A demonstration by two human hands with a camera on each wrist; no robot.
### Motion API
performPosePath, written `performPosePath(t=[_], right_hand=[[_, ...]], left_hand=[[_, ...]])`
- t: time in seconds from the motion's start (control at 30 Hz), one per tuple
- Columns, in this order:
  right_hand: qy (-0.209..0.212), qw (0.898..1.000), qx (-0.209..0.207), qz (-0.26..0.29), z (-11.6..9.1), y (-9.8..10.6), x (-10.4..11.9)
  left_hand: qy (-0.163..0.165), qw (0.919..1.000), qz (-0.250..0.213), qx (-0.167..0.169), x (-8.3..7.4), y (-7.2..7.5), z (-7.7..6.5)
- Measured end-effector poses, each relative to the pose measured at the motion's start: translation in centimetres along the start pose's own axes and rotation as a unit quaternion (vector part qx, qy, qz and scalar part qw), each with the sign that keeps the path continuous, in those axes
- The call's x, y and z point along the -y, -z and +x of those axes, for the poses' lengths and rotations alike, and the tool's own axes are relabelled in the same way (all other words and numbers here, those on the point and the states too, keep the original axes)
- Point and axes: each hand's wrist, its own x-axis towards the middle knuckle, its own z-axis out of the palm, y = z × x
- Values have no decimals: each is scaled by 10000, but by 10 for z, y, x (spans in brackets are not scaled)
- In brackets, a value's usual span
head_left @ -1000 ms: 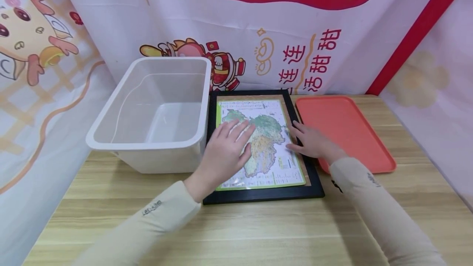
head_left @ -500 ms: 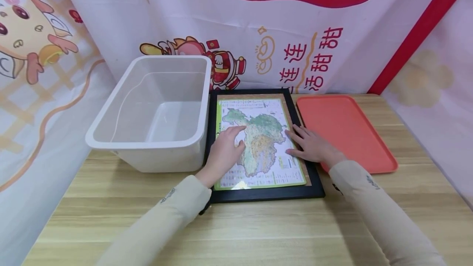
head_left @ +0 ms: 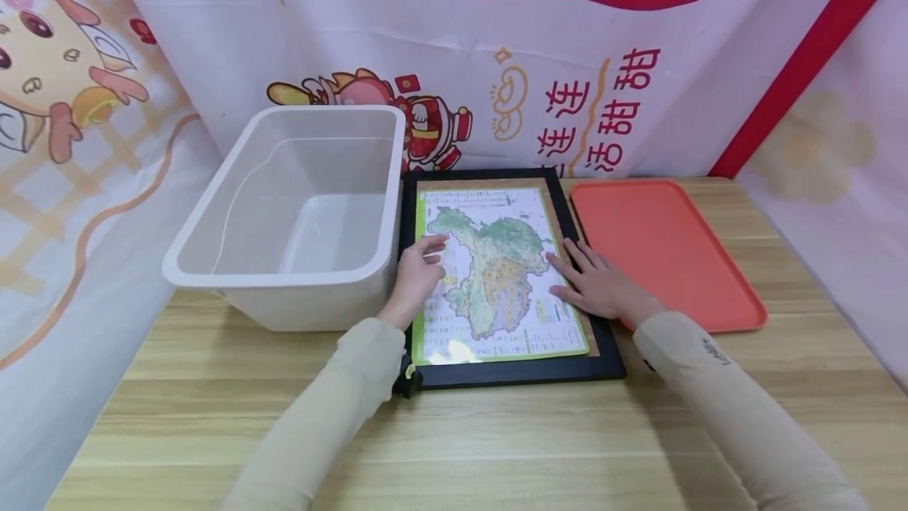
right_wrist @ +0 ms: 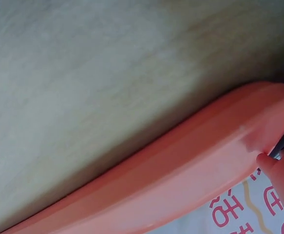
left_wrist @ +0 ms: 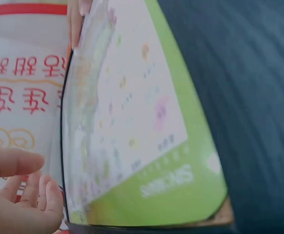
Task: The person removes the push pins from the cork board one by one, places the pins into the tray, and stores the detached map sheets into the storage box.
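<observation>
A laminated map with a green border lies inside a black picture frame, over a brown backing board. My left hand is at the map's left side, its fingers bent loosely. In the left wrist view those fingers hold nothing, and the map's green corner shows; whether they touch the sheet I cannot tell. With fingers spread, my right hand rests over the map's right edge and the frame's right side. Only a bit of it appears in the right wrist view.
A deep white plastic bin stands close to the frame's left side. Right of the frame lies a flat orange-red tray, partly under my right forearm. The wooden table extends in front, and a printed cloth hangs behind.
My left hand has slid from the middle of the map to its left edge, and its fingers have curled more. The right hand has hardly moved.
</observation>
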Motion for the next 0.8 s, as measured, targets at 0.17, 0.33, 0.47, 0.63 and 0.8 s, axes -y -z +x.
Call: performPosePath(t=[0.17, 0.33, 0.47, 0.63, 0.8], right_hand=[[48, 9998, -94, 173, 0, -3, -3], [51, 9997, -82, 222, -1, -3, -3], [9, 9999, 18, 167, -1, -1, 0], [-2, 9999, 32, 144, -1, -1, 0], [41, 9997, -1, 229, -1, -1, -1]], left_hand=[[114, 9988, 24, -478, 4, 0, 5], [145, 9964, 235, -798, 8, -4, 11], [225, 9952, 226, -924, 9, -6, 13], [390, 9947, 308, -901, 10, -5, 15], [437, 9945, 446, -844, 10, -5, 16]])
